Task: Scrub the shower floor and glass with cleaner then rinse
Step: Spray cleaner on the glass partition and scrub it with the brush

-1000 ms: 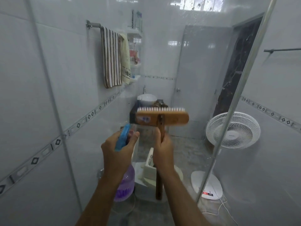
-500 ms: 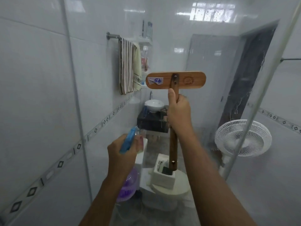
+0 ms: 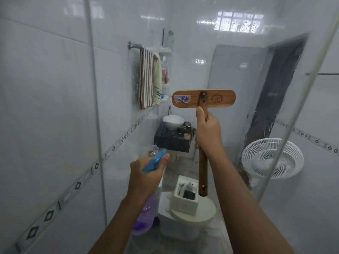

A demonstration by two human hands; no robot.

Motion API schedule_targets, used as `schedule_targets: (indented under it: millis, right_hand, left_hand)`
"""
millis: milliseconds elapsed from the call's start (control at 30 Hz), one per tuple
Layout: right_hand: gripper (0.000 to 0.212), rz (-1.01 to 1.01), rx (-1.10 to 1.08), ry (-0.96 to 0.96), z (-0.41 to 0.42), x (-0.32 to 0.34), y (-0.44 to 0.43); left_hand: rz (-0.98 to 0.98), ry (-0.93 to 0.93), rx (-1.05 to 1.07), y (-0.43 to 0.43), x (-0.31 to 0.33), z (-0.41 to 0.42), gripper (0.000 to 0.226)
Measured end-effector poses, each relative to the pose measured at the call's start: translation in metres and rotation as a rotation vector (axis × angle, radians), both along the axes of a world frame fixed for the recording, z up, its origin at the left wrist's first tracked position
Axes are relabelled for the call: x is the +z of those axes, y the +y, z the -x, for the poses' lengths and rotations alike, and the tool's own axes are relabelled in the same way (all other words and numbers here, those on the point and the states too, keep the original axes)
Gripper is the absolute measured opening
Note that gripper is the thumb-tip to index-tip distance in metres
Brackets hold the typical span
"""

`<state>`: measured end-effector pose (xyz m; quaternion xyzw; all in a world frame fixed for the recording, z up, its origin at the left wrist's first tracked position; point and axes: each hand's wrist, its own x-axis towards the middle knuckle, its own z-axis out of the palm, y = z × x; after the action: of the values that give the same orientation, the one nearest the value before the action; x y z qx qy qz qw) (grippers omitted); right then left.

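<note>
Wooden brush (image 3: 203, 99): was held high above the toilet (image 3: 207, 211), with its flat back to the person and its bristles turned to the glass (image 3: 236, 57). It was too hard to tell if they touched.
Right hand (image 3: 208, 132): its grip was closed tight round the brush stick, just under the head, with the thumb pointing up.
Left hand (image 3: 146, 178): its grip was wrapped round the neck of the spray bottle (image 3: 154, 163), just up and left of the toilet.
Brush feel: looked hard and light. The long stick could wobble, so holding near the head seemed best for pushing.
Bottle feel: thin plastic, maybe slippery when wet. The neck seemed the safe place to hold.
Glass feel: wet and streaky up and right of the toilet. It was hard but breakable, so it needed gentle rubbing.
Fan (image 3: 271, 158): stood right of the toilet.
</note>
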<state>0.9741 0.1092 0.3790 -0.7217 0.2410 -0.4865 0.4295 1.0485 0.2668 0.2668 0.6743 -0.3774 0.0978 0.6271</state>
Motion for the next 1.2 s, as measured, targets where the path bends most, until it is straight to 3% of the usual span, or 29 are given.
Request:
schedule_targets:
  millis: [133, 333, 533, 1000, 1200]
  right_hand:
    - [0.044, 0.009, -0.005, 0.001, -0.002, 0.001, -0.002]
    - [0.046, 0.026, -0.026, -0.007, -0.007, -0.002, -0.004]
    - [0.047, 0.026, -0.021, -0.037, -0.008, -0.006, -0.004]
    - [0.047, 0.031, -0.026, -0.021, -0.019, -0.021, 0.000]
    - [0.044, 0.041, 0.009, -0.037, -0.023, -0.070, 0.013]
  left_hand:
    - [-0.002, -0.040, -0.018, -0.001, 0.004, 0.002, 0.030]
    - [0.003, 0.046, 0.058, -0.006, 0.002, -0.002, 0.041]
    - [0.020, -0.049, 0.079, -0.009, 0.002, 0.001, 0.039]
    - [0.079, -0.050, 0.093, -0.005, -0.005, -0.005, 0.038]
    - [0.146, -0.063, 0.133, 0.008, 0.009, 0.005, 0.035]
